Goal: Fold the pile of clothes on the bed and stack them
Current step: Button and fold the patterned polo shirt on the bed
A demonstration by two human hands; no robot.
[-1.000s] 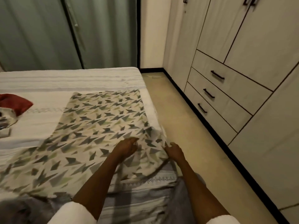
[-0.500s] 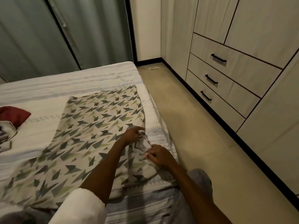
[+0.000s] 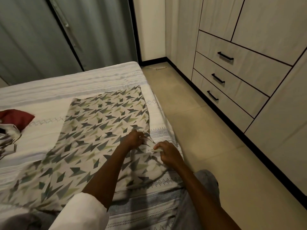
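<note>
A white cloth printed with green and grey triangles (image 3: 93, 130) lies spread over the striped bed (image 3: 66, 85). My left hand (image 3: 133, 138) grips the cloth's right edge, fingers curled into the fabric. My right hand (image 3: 166, 152) pinches the same edge a little nearer to me, by the side of the bed. The fabric bunches up between the two hands. At the far left lies a pile of other clothes (image 3: 8, 130), with a dark red piece (image 3: 15, 117) on top and a white patterned one under it.
A wardrobe with three black-handled drawers (image 3: 232, 77) lines the right side across a strip of beige floor (image 3: 199, 130). Grey-green curtains (image 3: 58, 34) hang behind the bed. A thin wire hanger (image 3: 157, 68) lies on the floor in the far corner.
My right hand moved in from the bed's edge and took hold of the cloth's right edge. My left hand curled onto the same edge, and the fabric gathered inward off the bedside.
</note>
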